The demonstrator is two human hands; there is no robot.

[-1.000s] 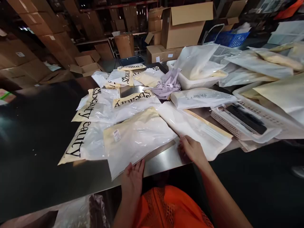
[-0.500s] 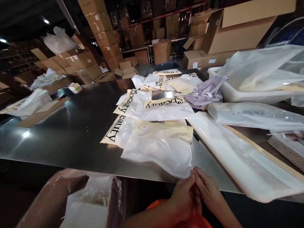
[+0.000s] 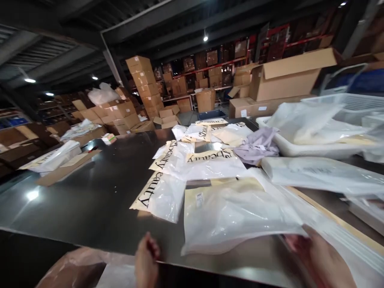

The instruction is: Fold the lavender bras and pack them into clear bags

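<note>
place: warehouse packing area | evidence: high stacks of cardboard boxes (image 3: 143, 86) | metal storage racks (image 3: 216, 66) full of cartons at the back | long steel packing table (image 3: 90, 200) | many plastic garment bags (image 3: 210, 164) on it | white plastic baskets (image 3: 300, 146) | bare ceiling lamps (image 3: 205, 38)

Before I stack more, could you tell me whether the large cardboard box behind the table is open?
Open: the cardboard box has its top flap raised.
</note>
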